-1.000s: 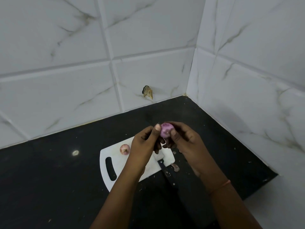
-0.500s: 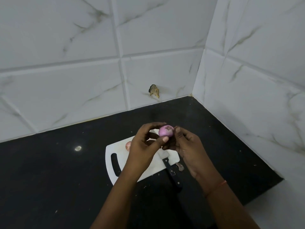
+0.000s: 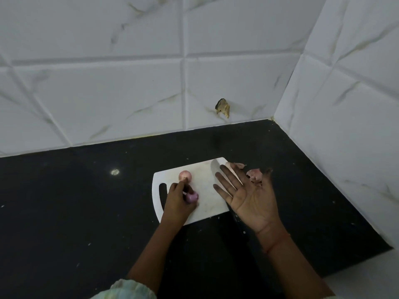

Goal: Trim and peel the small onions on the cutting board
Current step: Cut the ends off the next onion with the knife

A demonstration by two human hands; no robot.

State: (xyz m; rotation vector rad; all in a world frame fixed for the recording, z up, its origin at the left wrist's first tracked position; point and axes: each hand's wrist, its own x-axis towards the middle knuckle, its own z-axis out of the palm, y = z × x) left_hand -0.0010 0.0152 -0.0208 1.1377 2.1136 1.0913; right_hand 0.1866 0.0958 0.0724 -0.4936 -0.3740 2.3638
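On the black speckled stone surface [image 3: 64, 212], near its back right corner where the white marbled wall tiles [image 3: 129, 93] meet, lies a white plastic cutting board [image 3: 207, 190] with a slot handle at its left end. The left hand [image 3: 178, 200] rests over the board's left part, fingers curled around a peeled purple small onion [image 3: 192, 197], while an unpeeled pinkish small onion [image 3: 185, 175] sits just beyond its fingertips near the board's far edge. The right hand [image 3: 248, 195] hovers palm-up with fingers spread and released over the board's right end, pale pink onion skin scraps [image 3: 254, 174] lying by its fingertips, and a steel knife blade [image 3: 216, 171] shows beneath it.
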